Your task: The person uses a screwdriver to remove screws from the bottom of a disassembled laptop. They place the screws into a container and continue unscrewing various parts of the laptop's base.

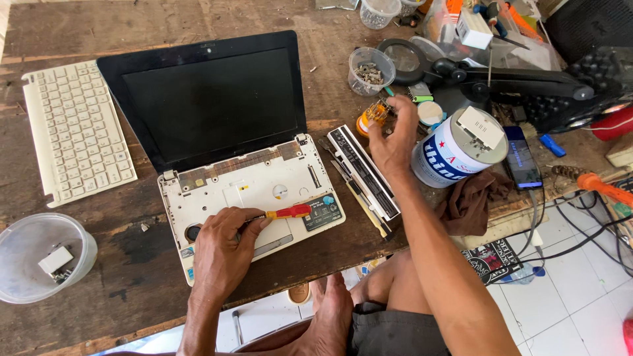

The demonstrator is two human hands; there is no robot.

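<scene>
On the wooden bench (pixel 316 86), left hand (pixel 221 254) holds the screwdriver (pixel 287 212) over the laptop (pixel 264 188).

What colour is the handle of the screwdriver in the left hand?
Red with a yellow band, seen in the head view: screwdriver, left hand.

Laptop (pixel 254 191) base seen white, screen black. Screwdriver (pixel 288 212) handle coloured red and yellow. Detached keyboard (pixel 78 132) noted cream-white. Tin (pixel 455 148) painted white with blue lettering, red star. Cloth (pixel 471 198) seen brown. Table (pixel 132 264) noted dark, worn brown wood. Floor tiles (pixel 573 303) white.
</scene>
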